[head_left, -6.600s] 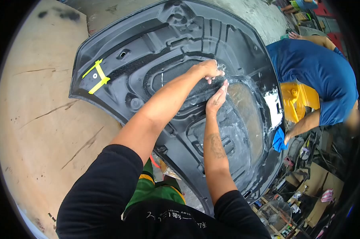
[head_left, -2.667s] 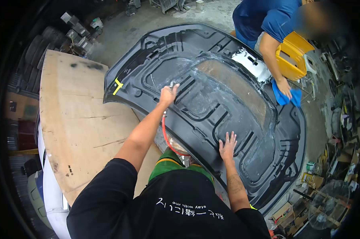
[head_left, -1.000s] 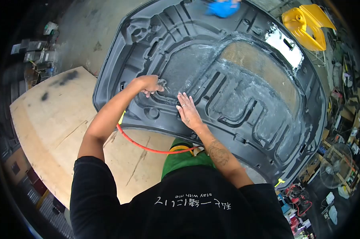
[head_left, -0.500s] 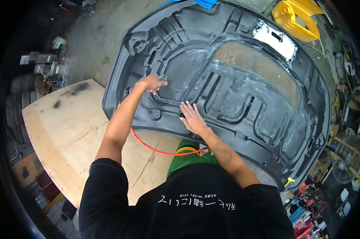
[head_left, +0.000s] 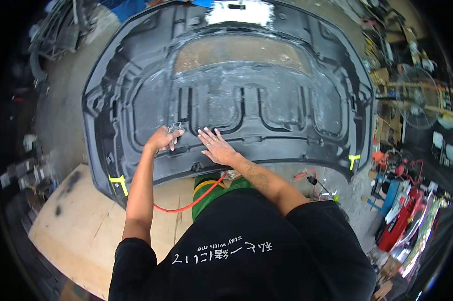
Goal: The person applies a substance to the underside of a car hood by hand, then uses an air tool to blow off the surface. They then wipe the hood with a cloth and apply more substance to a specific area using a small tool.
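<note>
A large black car hood point(head_left: 266, 145) lies with its ribbed underside up in front of me. My left hand point(head_left: 162, 139) is over its near left part, fingers closed around a small clear, shiny piece point(head_left: 176, 127) whose kind I cannot make out. To its right, my right hand point(head_left: 216, 146) rests flat on the hood with fingers spread, just below a curved slot. Whitish dust streaks the hood's recessed panels. A tan mesh-like patch point(head_left: 241, 52) and a bright white patch point(head_left: 240, 12) lie toward its far edge.
Wooden boarding point(head_left: 86, 215) is at my left. A red hose point(head_left: 178, 208) curves past my legs. Yellow tape pieces point(head_left: 118, 184) mark the hood's near corners. A fan point(head_left: 417, 98), a red part point(head_left: 402, 220) and clutter stand right; a blue sheet point(head_left: 128, 11) is at the far left.
The view has turned, so the hood now sits level and farther left. Both hands have moved rightward along the hood, with the clear piece still in the left.
</note>
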Demonstrator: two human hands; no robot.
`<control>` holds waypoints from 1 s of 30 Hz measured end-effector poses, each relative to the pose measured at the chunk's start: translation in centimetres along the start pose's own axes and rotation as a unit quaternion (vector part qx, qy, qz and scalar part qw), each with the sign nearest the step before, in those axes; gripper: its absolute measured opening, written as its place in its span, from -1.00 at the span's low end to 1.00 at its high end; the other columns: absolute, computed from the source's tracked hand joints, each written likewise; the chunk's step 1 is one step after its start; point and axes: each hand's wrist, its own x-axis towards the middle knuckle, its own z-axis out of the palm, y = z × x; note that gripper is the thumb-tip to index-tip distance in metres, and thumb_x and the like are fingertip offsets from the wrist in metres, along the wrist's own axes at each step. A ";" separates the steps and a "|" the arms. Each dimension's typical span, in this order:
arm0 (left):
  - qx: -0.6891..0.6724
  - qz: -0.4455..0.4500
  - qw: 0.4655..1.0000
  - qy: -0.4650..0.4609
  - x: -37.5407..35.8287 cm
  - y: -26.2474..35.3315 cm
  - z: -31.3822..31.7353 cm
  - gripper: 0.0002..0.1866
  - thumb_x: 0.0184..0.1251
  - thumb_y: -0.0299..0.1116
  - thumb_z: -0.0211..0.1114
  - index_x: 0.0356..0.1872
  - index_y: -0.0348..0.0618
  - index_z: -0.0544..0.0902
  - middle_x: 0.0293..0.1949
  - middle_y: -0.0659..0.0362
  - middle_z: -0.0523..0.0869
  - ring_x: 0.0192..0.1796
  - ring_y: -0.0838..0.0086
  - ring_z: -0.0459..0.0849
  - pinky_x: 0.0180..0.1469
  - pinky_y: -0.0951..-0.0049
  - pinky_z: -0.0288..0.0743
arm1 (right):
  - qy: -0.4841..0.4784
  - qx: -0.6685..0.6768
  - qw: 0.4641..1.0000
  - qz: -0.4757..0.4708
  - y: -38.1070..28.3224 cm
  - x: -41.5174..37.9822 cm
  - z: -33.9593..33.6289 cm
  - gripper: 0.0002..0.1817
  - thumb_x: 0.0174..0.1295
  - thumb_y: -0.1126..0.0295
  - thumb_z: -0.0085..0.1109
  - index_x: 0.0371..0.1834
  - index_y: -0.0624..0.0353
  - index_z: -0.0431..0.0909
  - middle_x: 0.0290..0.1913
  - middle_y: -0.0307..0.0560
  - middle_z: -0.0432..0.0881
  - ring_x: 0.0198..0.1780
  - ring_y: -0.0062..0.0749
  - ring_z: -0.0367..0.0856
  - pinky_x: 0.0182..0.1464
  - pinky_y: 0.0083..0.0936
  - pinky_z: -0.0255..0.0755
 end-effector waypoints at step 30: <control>0.079 0.148 0.984 0.052 6.5 35.7 34.6 -0.33 0.41 0.21 0.28 -0.54 -0.32 0.70 -0.67 0.09 0.68 -0.66 0.43 0.61 -0.50 0.31 0.53 | 0.121 -0.102 0.963 0.218 26.6 -31.3 -14.8 -0.19 0.48 -0.10 -0.01 0.61 0.26 0.18 0.70 0.12 0.00 0.71 0.03 -0.11 0.65 0.15 -0.26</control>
